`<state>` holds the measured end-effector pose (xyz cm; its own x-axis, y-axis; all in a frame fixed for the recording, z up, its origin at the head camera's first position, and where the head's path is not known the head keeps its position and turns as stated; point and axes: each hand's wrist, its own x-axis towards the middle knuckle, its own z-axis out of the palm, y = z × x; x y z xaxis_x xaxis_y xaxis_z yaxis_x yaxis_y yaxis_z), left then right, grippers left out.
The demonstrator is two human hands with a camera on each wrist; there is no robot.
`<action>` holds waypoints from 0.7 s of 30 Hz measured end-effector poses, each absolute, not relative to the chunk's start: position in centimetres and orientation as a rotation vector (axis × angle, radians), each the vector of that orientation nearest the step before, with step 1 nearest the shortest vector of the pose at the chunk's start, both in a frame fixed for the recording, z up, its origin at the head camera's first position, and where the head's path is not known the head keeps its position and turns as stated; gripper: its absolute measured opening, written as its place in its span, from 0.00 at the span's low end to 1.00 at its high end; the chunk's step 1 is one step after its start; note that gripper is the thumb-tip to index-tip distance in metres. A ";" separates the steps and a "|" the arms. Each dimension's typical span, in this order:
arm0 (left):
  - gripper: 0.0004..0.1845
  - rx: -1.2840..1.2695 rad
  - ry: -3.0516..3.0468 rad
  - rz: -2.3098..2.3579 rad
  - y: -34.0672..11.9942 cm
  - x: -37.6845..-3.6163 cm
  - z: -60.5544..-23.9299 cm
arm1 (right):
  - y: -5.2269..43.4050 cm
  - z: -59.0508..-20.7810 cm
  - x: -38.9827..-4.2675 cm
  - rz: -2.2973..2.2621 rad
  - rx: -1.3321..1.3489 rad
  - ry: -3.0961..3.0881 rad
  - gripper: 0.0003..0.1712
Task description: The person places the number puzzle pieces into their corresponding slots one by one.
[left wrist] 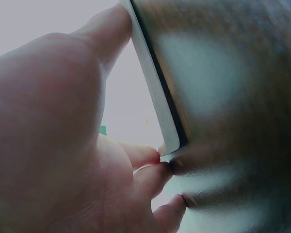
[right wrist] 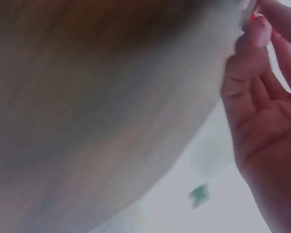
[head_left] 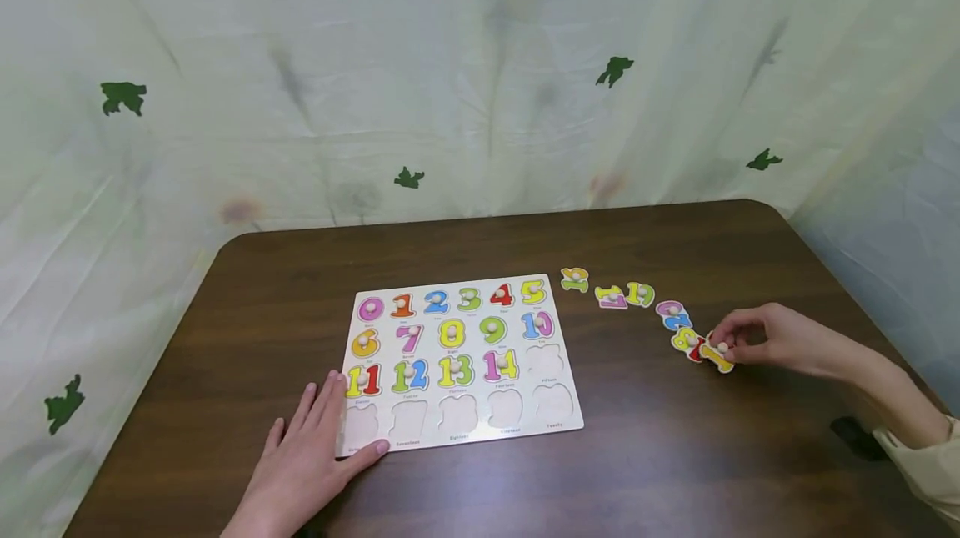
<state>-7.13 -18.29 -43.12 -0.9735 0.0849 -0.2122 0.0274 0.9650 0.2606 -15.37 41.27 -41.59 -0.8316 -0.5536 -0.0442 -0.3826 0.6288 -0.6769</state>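
A white number puzzle board [head_left: 555,359] lies on the table, with colorful knobbed number pieces in its upper rows and bare recesses at the lower right and along the bottom row. My left hand [head_left: 303,459] rests at the board's lower left corner, thumb on the bottom edge and fingers spread along the left side. To the right, my right hand [head_left: 772,342] pinches a number puzzle piece [head_left: 716,359] with a yellow-orange digit. It overlaps a yellow-green and red number piece [head_left: 685,341] in the head view. In the right wrist view only the thin edge of the pinched piece [right wrist: 249,15] shows at the fingertips.
More loose number pieces trail up and left from my right hand: a purple and blue one [head_left: 673,315], a yellow-green one [head_left: 641,294], a yellow and purple one [head_left: 612,298] and an orange and green one [head_left: 575,279]. A dark object [head_left: 857,438] lies under the right forearm. A pale curtain [head_left: 480,87] hangs behind the table.
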 end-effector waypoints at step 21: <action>0.67 0.055 2.884 0.386 -18.1 -7.1 -43.0 | 21.0 -41.5 -17.8 -0.896 -0.875 2.646 0.06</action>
<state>-7.10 -18.08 -42.97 -0.9727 0.0671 -0.2220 0.0063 0.9645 0.2639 -17.79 21.02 -41.49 -0.8005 -0.5992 -0.0113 -0.4692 0.6383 -0.6103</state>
